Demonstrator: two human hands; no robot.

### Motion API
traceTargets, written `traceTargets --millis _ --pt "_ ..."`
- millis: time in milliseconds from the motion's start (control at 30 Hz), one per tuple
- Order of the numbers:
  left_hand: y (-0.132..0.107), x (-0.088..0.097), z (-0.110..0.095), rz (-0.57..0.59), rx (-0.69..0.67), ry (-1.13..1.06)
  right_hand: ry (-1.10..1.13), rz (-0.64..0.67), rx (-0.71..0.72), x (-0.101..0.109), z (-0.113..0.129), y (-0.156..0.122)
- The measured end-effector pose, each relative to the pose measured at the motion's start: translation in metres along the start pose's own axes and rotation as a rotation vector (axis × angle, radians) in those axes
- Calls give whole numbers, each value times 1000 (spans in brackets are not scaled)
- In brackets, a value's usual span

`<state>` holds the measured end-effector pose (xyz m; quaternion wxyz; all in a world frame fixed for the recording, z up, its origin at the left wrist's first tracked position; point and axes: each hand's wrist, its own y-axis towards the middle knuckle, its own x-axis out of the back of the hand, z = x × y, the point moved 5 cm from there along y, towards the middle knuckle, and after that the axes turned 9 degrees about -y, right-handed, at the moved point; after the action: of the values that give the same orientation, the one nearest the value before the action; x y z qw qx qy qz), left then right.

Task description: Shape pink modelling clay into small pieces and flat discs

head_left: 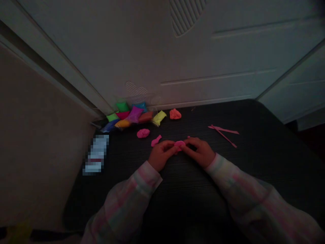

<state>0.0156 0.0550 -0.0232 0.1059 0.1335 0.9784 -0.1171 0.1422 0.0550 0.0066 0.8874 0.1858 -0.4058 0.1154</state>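
Observation:
My left hand (160,154) and my right hand (200,150) meet over a dark ribbed surface (182,189), and both pinch a small flat piece of pink clay (179,144) between their fingertips. Another pink clay piece (156,140) lies just left of my left hand. A rounder pink lump (143,133) sits farther back to the left. An orange-red lump (175,114) rests near the wall. Both sleeves are pale with pastel stripes.
Several small packets of coloured clay (132,116) are heaped at the back left by the wall. Two thin pink modelling tools (223,132) lie crossed to the right. A blurred white packet (96,154) sits at the surface's left edge. White panelled doors (203,51) stand behind.

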Motion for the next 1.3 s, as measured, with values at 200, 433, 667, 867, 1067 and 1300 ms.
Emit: traceTargets --millis 200,433,667,867,1067,1300 --pt "-3 -3 -6 33 -37 107 -17 56 73 -1 8 -2" --pt "-6 -2 -14 -30 -87 248 35 66 45 -2 10 -3" --pt "-5 0 -10 -43 -82 209 61 61 15 -2 10 -3" --pt "-5 -2 -11 -12 -107 177 35 72 24 -2 9 -3" --pt "-7 1 -16 -66 -155 319 17 115 88 -5 11 -3" --pt "-6 2 -15 -42 -179 316 85 82 -7 -5 9 -4"
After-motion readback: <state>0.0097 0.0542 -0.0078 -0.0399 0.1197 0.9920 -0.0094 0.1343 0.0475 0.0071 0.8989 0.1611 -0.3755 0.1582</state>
